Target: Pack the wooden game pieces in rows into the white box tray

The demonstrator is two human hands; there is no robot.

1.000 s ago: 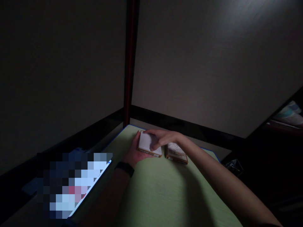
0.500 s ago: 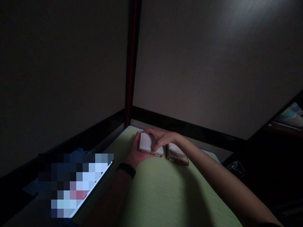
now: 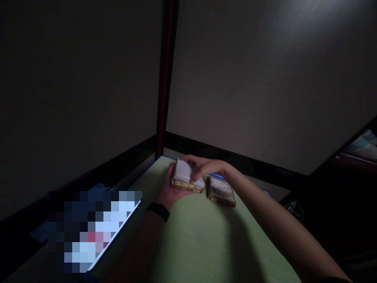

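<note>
My left hand supports a small box with brown, patterned sides from below and along its left side. My right hand reaches over from the right, its thumb and fingers closed on a white inner piece that stands partly out of the box. Yellowish, scalloped shapes show along the near side, under the white piece. To the right, a flat brown-edged box with a pale patterned top lies on the green table. A dark band circles my left wrist.
A glowing screen, partly pixelated, is at the lower left. Behind the table, walls meet at a dark red post. Folded cloth lies on a shelf at the far right.
My right hand has risen slightly with the white piece, which now stands higher out of the box. The yellowish shapes below it have come into view.
</note>
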